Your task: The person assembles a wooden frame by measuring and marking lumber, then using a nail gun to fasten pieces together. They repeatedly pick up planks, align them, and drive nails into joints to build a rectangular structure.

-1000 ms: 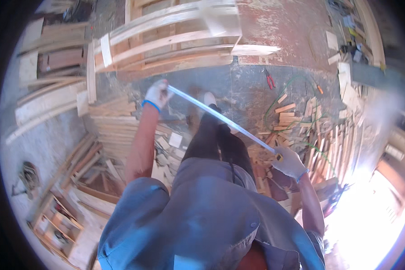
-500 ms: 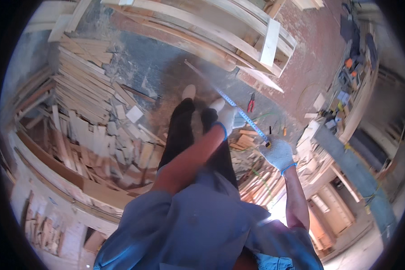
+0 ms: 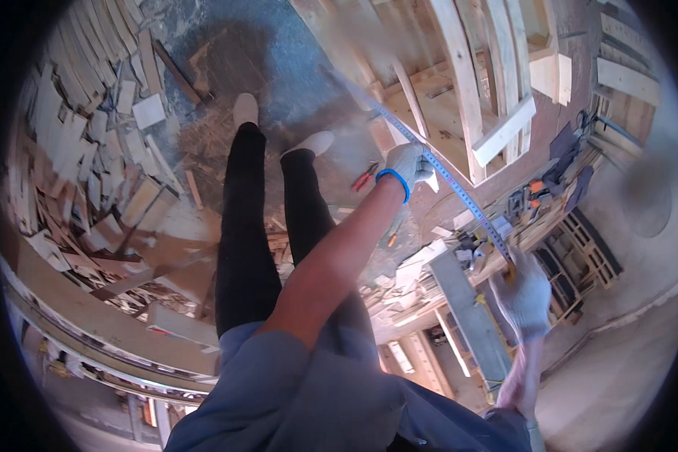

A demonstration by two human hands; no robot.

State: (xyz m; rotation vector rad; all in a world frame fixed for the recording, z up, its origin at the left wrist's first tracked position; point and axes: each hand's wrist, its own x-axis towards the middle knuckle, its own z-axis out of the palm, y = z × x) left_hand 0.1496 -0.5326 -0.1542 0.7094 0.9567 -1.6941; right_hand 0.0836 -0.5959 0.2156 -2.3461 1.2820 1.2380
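Observation:
A pulled-out tape measure [image 3: 463, 197] slants across the view, its pale blade running from beside the wooden frame down to my right hand. My left hand [image 3: 405, 162], in a light glove with a blue cuff, is closed around the blade partway along. My right hand [image 3: 523, 297], gloved as well and a little blurred, grips the case end of the tape, which is mostly hidden by the fingers. Near the frame, the blade's far end is blurred.
A slatted wooden frame [image 3: 467, 83] stands ahead on the right. Red-handled pliers [image 3: 364, 177] lie on the floor by my feet. Wood offcuts [image 3: 90, 218] are heaped at left. A grey beam [image 3: 471, 320] and a tool-strewn bench [image 3: 539, 200] are on the right.
The view has turned, and the frame now sits farther right. Both gloved hands have shifted right in the view. More blade shows between them, and my right hand is farther from my left.

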